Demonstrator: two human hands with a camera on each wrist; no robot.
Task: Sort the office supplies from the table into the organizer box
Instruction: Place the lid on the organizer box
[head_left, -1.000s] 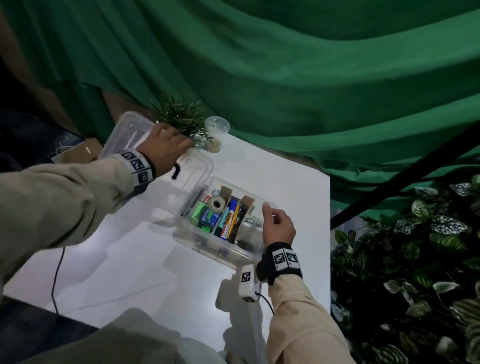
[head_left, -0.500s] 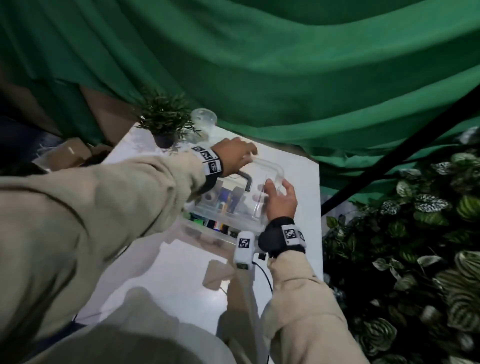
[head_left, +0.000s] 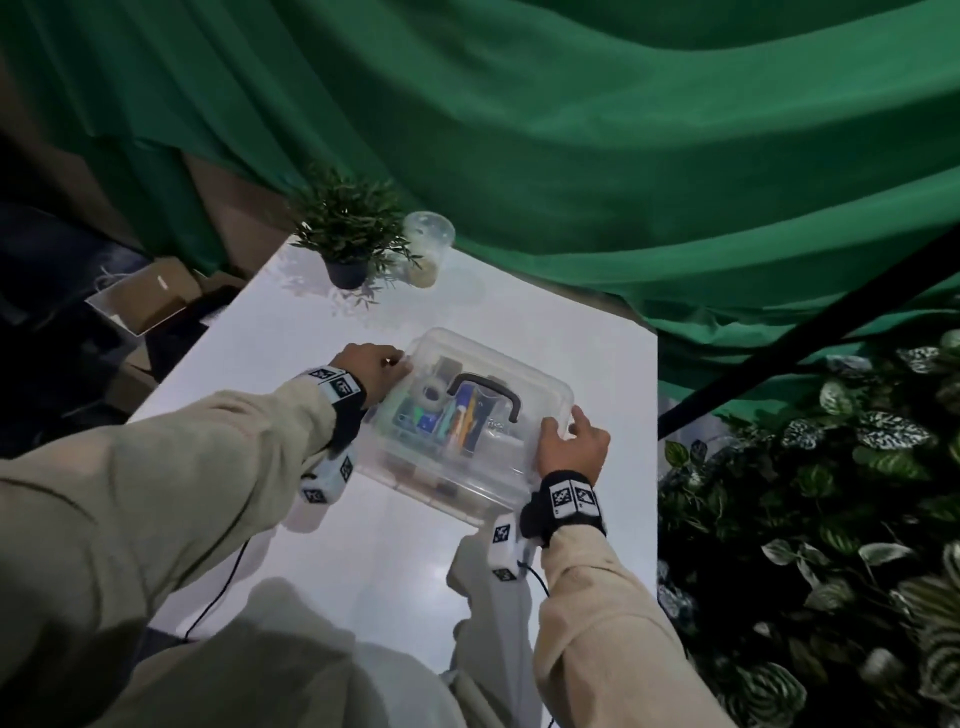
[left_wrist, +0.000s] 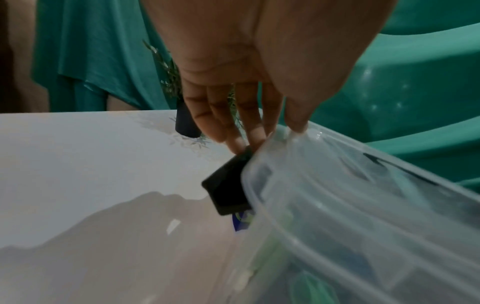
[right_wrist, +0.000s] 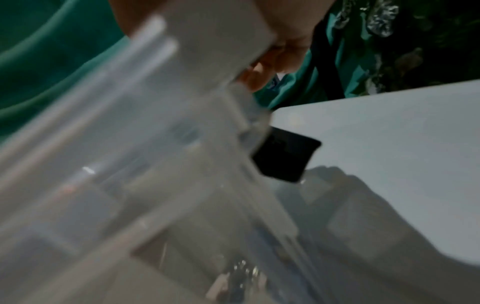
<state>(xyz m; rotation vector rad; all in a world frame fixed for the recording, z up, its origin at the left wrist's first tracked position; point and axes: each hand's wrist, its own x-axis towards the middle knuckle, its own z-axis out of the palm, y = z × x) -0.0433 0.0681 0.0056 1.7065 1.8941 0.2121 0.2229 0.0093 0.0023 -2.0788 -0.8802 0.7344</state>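
Note:
The clear organizer box (head_left: 457, 483) stands on the white table (head_left: 291, 338) with its clear lid (head_left: 524, 384) and black handle (head_left: 488, 387) on top. Through the lid show a tape roll (head_left: 434, 396) and several markers (head_left: 462, 415). My left hand (head_left: 371, 364) pinches the lid's left end: in the left wrist view the thumb lies on the lid (left_wrist: 350, 195) and the fingers (left_wrist: 233, 139) touch the black latch (left_wrist: 226, 189). My right hand (head_left: 569, 441) grips the lid's right end. The right wrist view is blurred, showing the lid (right_wrist: 130, 102), a black latch (right_wrist: 285, 156) and fingertips (right_wrist: 259, 76).
A small potted plant (head_left: 348, 234) and a clear cup (head_left: 428, 244) stand at the table's far edge. Green cloth (head_left: 623, 156) hangs behind. Leafy plants (head_left: 831, 493) and a black pole (head_left: 805, 332) lie right of the table, a cardboard box (head_left: 150, 296) left.
A second ago my left hand held the lid off to the box's left, the box open. It swung the lid over, and the lid now sits on the box with both hands at its ends.

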